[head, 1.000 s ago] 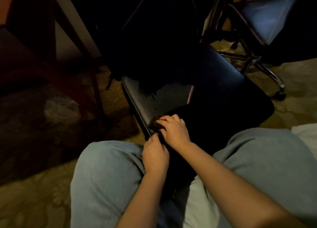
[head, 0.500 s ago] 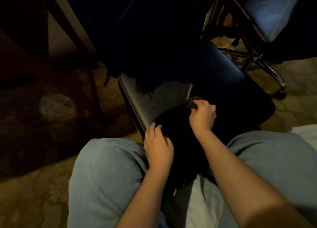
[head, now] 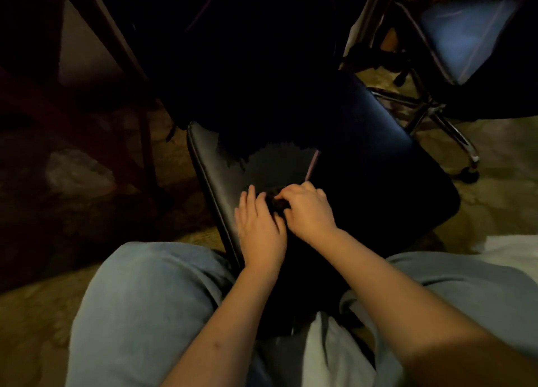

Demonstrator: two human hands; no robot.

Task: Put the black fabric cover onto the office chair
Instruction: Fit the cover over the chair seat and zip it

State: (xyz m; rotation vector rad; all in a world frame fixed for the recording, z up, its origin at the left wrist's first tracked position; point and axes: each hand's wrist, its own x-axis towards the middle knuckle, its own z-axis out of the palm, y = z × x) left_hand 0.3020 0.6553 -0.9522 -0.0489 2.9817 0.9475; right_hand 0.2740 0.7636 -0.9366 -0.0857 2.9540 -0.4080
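The office chair's black leather seat (head: 224, 168) lies in front of my knees, its left part bare and shiny. The black fabric cover (head: 378, 183) is stretched over the seat's right half and runs down between my legs. My right hand (head: 305, 209) grips a bunched edge of the cover near the seat's middle, fingers curled round it. My left hand (head: 259, 226) lies right beside it, fingers straight and pressing on the cover's edge. The chair's back above is too dark to make out.
A second office chair (head: 465, 37) with a chrome wheeled base (head: 448, 130) stands at the back right. Dark wooden furniture legs (head: 142, 142) stand on the left beside a pale crumpled bag (head: 78, 174). Patterned carpet surrounds the chair.
My right hand has come back left from the seat's middle with the bunched cover edge. My left hand has slid forward next to it.
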